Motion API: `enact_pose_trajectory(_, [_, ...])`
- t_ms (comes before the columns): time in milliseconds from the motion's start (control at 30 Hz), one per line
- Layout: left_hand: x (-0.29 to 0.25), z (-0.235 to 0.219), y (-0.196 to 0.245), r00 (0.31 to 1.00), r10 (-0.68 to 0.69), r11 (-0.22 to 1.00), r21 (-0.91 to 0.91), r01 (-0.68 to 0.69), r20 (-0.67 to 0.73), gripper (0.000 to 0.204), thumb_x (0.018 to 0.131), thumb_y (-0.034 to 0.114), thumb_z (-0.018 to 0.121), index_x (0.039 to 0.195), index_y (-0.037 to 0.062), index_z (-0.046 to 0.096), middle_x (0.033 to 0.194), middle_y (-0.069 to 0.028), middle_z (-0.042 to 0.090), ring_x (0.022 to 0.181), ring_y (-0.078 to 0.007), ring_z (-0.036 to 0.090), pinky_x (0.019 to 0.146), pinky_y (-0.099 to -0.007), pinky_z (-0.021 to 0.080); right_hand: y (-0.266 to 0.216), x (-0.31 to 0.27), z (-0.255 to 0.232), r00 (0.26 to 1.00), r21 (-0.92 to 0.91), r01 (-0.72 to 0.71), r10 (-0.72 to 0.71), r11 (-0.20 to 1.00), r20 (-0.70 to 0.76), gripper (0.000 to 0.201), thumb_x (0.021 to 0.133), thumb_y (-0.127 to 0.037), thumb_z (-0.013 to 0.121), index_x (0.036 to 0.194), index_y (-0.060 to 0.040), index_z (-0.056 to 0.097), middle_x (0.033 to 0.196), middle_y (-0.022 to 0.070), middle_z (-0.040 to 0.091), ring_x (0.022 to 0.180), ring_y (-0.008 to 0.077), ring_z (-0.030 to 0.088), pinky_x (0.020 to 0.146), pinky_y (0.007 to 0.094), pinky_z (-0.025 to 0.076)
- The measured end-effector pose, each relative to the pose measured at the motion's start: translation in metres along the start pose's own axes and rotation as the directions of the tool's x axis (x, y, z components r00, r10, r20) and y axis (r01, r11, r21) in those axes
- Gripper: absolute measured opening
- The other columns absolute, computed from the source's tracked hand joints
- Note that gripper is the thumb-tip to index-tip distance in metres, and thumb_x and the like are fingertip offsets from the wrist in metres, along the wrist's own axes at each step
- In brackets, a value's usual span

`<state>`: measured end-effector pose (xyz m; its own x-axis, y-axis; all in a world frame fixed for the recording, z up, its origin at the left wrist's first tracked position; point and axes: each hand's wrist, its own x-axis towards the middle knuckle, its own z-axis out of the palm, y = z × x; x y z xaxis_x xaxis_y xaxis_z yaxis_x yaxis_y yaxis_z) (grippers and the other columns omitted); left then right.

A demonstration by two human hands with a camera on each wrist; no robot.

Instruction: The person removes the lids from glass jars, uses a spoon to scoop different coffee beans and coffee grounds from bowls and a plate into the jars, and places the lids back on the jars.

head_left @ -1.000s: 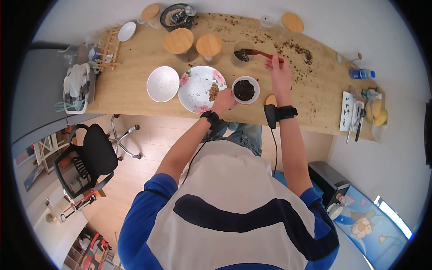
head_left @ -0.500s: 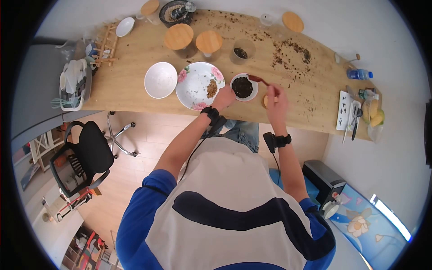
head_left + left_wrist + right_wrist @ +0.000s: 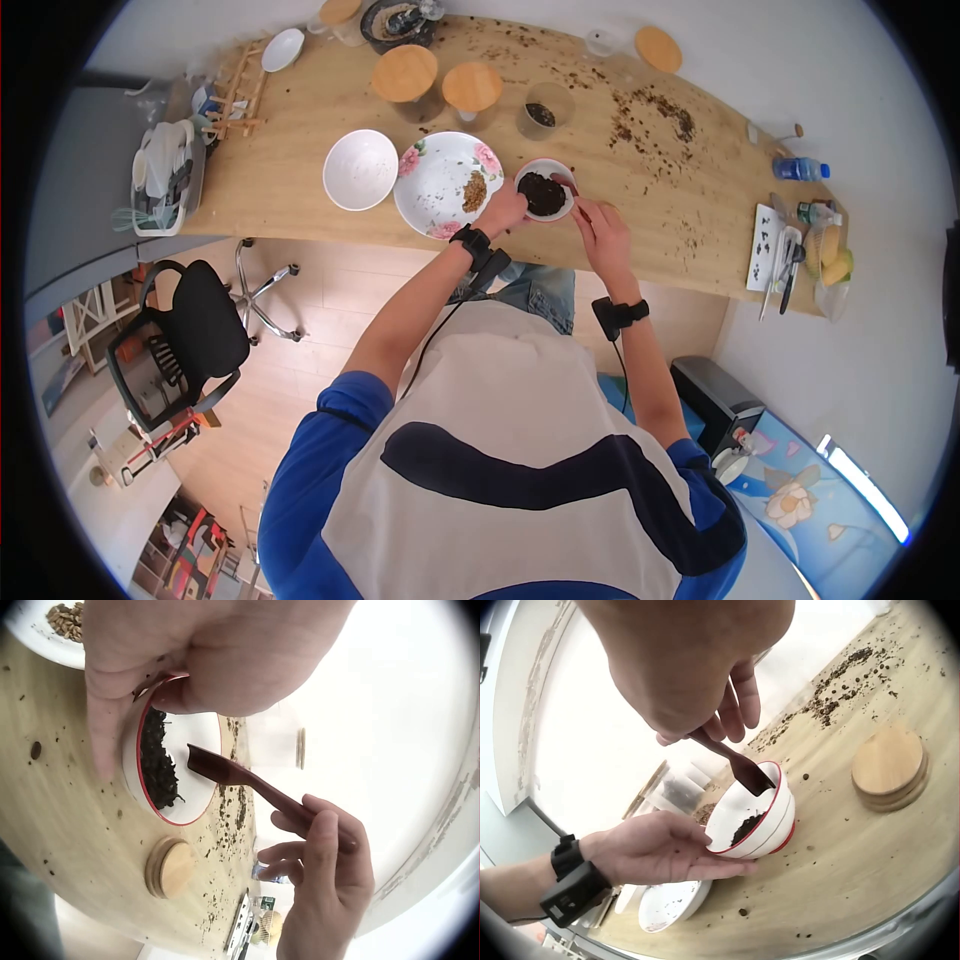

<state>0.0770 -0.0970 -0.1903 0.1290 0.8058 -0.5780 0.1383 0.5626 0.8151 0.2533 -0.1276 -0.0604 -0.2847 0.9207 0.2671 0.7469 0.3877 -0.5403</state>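
My left hand (image 3: 503, 210) grips the near-left side of a small white bowl (image 3: 778, 825) with a red rim, thumb over the edge and fingers along the outside. Dark, dried, tea-like leaves (image 3: 156, 769) lie in this bowl, which tilts in the wrist views. My right hand (image 3: 606, 235) pinches the handle of a reddish-brown scoop (image 3: 259, 787); its blade reaches inside the rim, over the bare white wall. Left of the bowl is a flowered plate (image 3: 430, 205) with a pile of brown grains (image 3: 474, 190). A clear container (image 3: 560, 118) behind holds more dark leaves.
A round wooden lid (image 3: 889, 765) lies near my right hand. An empty white bowl (image 3: 360, 170) sits left of the plate. Wood-lidded jars (image 3: 405, 75) and a mortar (image 3: 385, 40) stand behind. Dark bits (image 3: 655, 115) litter the table's right; a blue bottle (image 3: 800, 169) is beyond.
My right hand has brought the scoop from the clear container down and nearer to the red-rimmed bowl, its blade now inside. The left hand has stayed at the bowl.
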Motion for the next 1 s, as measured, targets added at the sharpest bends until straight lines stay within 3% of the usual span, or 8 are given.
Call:
enact_pose_trajectory(167, [0.018,0.002,-0.02,0.996,0.08,0.995,0.061,-0.078,-0.03,0.031,0.08,0.007,0.041,0.107,-0.0081,0.043,0.096,-0.0298,0.057,0.091,-0.0413,0.058,0.076,-0.0425,0.048,0.004,-0.003,0.0,0.996,-0.013,0.037,-0.036,0.999,0.086,0.016,0.079,-0.013,0.062,0.093,-0.0054,0.06,0.081,0.0095,0.061,0.072,0.026,0.058,0.062,0.0344,0.046])
enact_pose_trajectory(367, [0.018,0.001,-0.022,0.994,0.103,0.994,-0.033,-0.104,-0.023,0.029,0.08,0.009,0.043,0.103,-0.0079,0.046,0.096,-0.0287,0.058,0.093,-0.0409,0.057,0.078,-0.0424,0.048,0.004,-0.008,0.0,0.975,0.056,-0.209,0.212,0.976,-0.069,0.013,0.085,-0.016,0.058,0.092,-0.0053,0.058,0.079,0.0102,0.061,0.069,0.0264,0.059,0.058,0.0357,0.046])
enact_pose_trajectory(467, [-0.007,-0.002,0.019,0.999,0.028,0.962,0.274,-0.023,-0.016,0.033,0.081,0.005,0.042,0.111,-0.0062,0.045,0.102,-0.0238,0.057,0.091,-0.0317,0.061,0.068,-0.037,0.055,0.004,-0.007,0.001,0.947,-0.067,-0.311,0.303,0.948,-0.103,0.015,0.087,-0.019,0.055,0.091,-0.0044,0.057,0.078,0.0118,0.061,0.064,0.0279,0.058,0.056,0.0351,0.046])
enact_pose_trajectory(567, [-0.039,0.0,0.06,0.997,0.07,0.959,0.28,-0.056,-0.041,0.029,0.08,0.01,0.046,0.104,-0.0066,0.049,0.089,-0.026,0.06,0.086,-0.0333,0.062,0.064,-0.0376,0.053,0.018,-0.015,0.019,0.863,0.072,-0.49,0.495,0.869,-0.105,0.021,0.088,-0.023,0.053,0.092,-0.0022,0.056,0.076,0.0126,0.062,0.058,0.026,0.059,0.055,0.0348,0.046])
enact_pose_trajectory(667, [-0.029,0.004,0.044,0.965,0.242,0.892,0.414,-0.181,-0.1,0.03,0.079,0.013,0.047,0.1,-0.0076,0.048,0.079,-0.0312,0.059,0.075,-0.0435,0.059,0.068,-0.0461,0.05,0.028,-0.021,0.029,0.729,0.318,-0.636,0.683,0.703,-0.051,0.024,0.09,-0.025,0.051,0.094,-0.001,0.054,0.077,0.0114,0.064,0.054,0.0201,0.059,0.053,0.0316,0.047])
enact_pose_trajectory(733, [-0.027,0.005,0.043,0.965,0.241,0.905,0.382,-0.185,-0.103,0.03,0.079,0.013,0.047,0.1,-0.0081,0.048,0.077,-0.0314,0.058,0.074,-0.0441,0.059,0.067,-0.0468,0.049,0.03,-0.023,0.033,0.581,0.595,-0.676,0.812,0.436,0.065,0.027,0.092,-0.027,0.048,0.096,-0.0003,0.053,0.079,0.0101,0.064,0.055,0.0145,0.059,0.052,0.0269,0.047])
enact_pose_trajectory(833, [-0.031,0.003,0.053,0.963,0.25,0.905,0.378,-0.197,-0.096,0.03,0.078,0.012,0.048,0.1,-0.009,0.047,0.075,-0.0314,0.058,0.074,-0.0449,0.058,0.067,-0.0479,0.049,0.034,-0.025,0.036,0.455,0.719,-0.673,0.863,0.172,0.219,0.028,0.092,-0.028,0.049,0.1,-0.002,0.053,0.081,0.0097,0.063,0.059,0.0153,0.059,0.052,0.0256,0.048])
enact_pose_trajectory(1000, [-0.035,0.005,0.058,0.928,0.351,0.836,0.488,-0.25,-0.127,0.02,0.079,0.011,0.046,0.093,-0.0038,0.047,0.067,-0.0241,0.059,0.062,-0.0363,0.062,0.057,-0.0421,0.05,0.05,-0.032,0.05,0.473,0.833,-0.543,0.783,-0.102,0.404,0.026,0.093,-0.029,0.048,0.1,-0.0044,0.052,0.086,0.0087,0.063,0.071,0.0143,0.059,0.059,0.026,0.048])
